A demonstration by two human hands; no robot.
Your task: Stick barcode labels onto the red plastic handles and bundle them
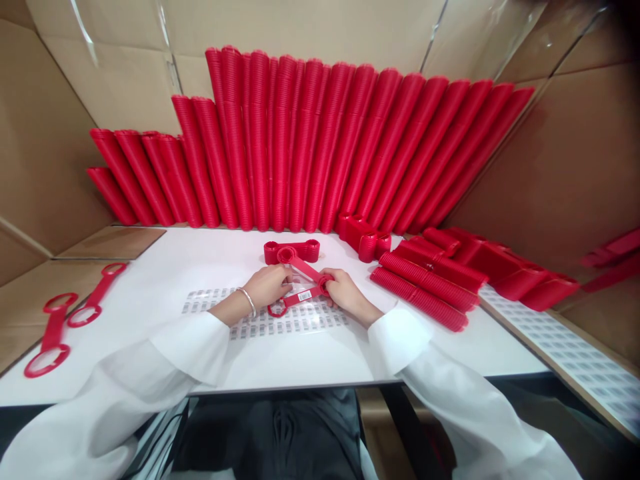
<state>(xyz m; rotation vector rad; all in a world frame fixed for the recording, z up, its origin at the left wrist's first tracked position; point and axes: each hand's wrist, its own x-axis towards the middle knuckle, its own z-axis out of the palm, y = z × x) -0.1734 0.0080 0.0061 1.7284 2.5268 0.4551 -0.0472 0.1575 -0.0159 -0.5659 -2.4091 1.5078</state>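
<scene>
My right hand (345,293) is closed on the ring end of a red plastic piece (304,295) that bears a white barcode label. Another red piece (306,268) slants from that same hand up to a small red stack (292,251). My left hand (267,288), with a bracelet at the wrist, is beside the two pieces with its fingers curled; what they grip, if anything, is too small to tell. Under both hands lies a clear sheet of barcode labels (280,327) on the white table (320,363).
Tall stacks of red pieces (300,147) line the cardboard wall behind. Shorter stacks (425,287) lie at the right, near more label sheets (565,347). Two loose red pieces (53,333) lie at the far left.
</scene>
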